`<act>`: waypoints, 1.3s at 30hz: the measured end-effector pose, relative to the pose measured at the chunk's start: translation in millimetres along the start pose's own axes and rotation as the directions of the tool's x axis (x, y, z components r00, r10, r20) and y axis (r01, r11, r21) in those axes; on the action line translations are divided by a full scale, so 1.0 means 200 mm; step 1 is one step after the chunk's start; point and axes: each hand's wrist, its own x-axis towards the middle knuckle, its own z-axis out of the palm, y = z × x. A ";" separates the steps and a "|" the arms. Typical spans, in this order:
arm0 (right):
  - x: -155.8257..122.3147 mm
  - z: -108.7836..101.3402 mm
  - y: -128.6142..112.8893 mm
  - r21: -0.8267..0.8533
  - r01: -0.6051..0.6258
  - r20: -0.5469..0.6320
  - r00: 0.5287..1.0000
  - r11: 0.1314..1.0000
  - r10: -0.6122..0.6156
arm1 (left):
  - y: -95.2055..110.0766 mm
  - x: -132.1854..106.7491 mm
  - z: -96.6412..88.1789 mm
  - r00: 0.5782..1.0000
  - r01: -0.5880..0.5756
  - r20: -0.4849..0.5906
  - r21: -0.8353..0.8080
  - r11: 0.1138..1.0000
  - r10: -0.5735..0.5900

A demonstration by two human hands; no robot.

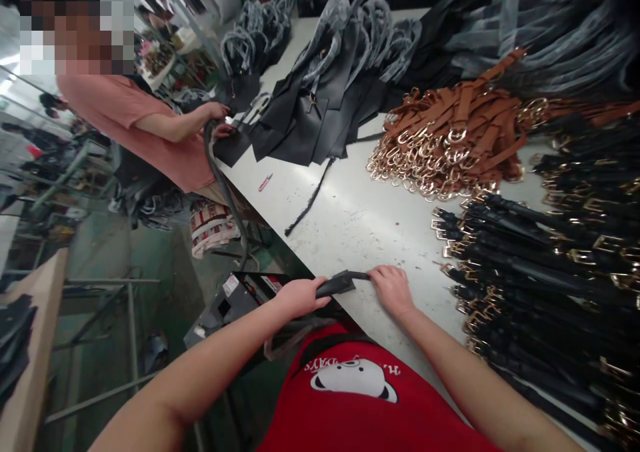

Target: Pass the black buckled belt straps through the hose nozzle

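Observation:
A black leather strap stretches between my two hands at the near edge of the pale table. My left hand is closed round its wider end, fingers and thumb pinching it. At the strap's thin end, my right hand has its fingers bent down over it, close to the tabletop. A loose black cord lies on the table beyond my hands.
Brown straps with gold clasps are heaped at the back right, black buckled straps on the right. Black leather pieces with wrapped handles cover the far table. A co-worker stands at left; a dark machine sits below the edge.

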 end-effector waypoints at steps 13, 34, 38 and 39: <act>0.00 0.02 0.01 0.070 -0.060 -0.037 0.997 0.996 0.063 | 0.10 0.08 -0.07 0.999 -0.035 0.019 0.089 0.995 0.033; -0.01 0.01 0.00 0.080 -0.058 -0.008 0.998 0.995 0.059 | 0.12 0.07 -0.09 0.999 -0.018 0.050 0.076 0.997 0.014; -0.01 0.01 0.00 0.063 -0.043 -0.011 0.999 0.997 0.044 | 0.11 0.03 -0.06 0.999 0.028 0.044 0.064 0.998 -0.031; -0.01 0.01 0.00 0.058 -0.041 -0.013 0.999 0.997 0.042 | 0.12 0.03 -0.06 0.999 0.029 0.040 0.056 0.998 -0.031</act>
